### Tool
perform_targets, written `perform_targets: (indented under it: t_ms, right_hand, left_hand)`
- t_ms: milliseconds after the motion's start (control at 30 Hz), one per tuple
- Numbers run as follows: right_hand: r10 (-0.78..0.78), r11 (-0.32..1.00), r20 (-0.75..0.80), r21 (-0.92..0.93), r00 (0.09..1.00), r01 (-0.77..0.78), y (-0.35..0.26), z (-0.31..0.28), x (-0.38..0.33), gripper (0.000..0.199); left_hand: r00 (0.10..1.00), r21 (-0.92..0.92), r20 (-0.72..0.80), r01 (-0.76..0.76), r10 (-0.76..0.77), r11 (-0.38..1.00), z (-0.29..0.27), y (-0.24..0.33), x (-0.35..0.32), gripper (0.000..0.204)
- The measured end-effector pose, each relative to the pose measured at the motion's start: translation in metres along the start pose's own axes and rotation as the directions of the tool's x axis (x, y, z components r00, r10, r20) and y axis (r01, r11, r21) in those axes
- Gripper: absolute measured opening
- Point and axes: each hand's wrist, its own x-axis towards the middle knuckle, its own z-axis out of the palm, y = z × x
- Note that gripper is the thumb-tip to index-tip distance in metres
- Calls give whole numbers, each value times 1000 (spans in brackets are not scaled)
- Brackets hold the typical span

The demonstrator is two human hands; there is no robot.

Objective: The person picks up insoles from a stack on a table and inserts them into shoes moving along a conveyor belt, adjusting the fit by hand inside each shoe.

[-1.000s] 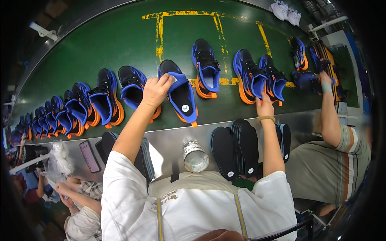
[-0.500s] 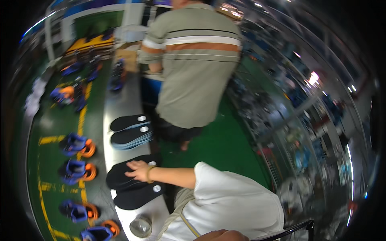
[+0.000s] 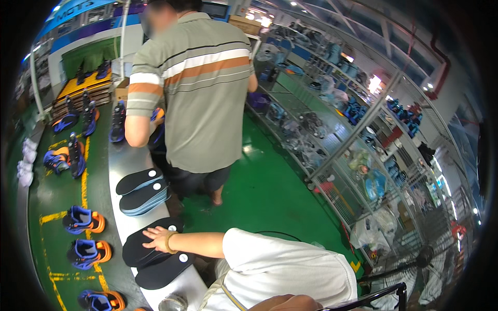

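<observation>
My right hand (image 3: 158,238), fingers spread, lies palm down on a black insole (image 3: 136,252) on the metal bench. Beneath and beside it a second black insole (image 3: 165,272) with a white round sticker lies flat. Farther along the bench are two stacks of insoles, a farther one (image 3: 136,181) and a nearer one (image 3: 144,201), black on top with blue-grey edges. A round, clear container (image 3: 174,302) stands close to me and is cut by the lower edge. My left hand is out of the picture.
A co-worker (image 3: 205,98) in a striped shirt stands ahead, one arm by a shoe (image 3: 157,127) at the bench. Blue and orange shoes (image 3: 87,254) line the green surface (image 3: 57,197) beyond the bench. Wire shelving (image 3: 342,197) with bagged goods runs along the right.
The view has shifted, so the bench appears farther left and lower. The co-worker has turned, and an arm now reaches toward the shoe. My right hand stays on the insoles.
</observation>
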Motion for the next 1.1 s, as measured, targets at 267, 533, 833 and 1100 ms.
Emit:
perform_targets:
  t_ms: [267,533,833,1100]
  right_hand:
    - [-299,953,13,-48,954,299,36,-38,3,55]
    - [-104,992,105,88,989,95,26,-47,-12,70]
    - [-183,976,110,137,977,167,25,-77,-26,63]
    - [-347,856,-184,337,920,391,-50,-143,51,28]
  left_hand:
    - [925,-657,272,381,-266,651,-12,64,14,40]
    - [837,-334,-60,497,-544,801,-105,130,31,25]
    - [917,280,-67,397,-394,874,-66,108,83,55]
    - [930,-164,-79,342,-358,925,-44,100,123,34]
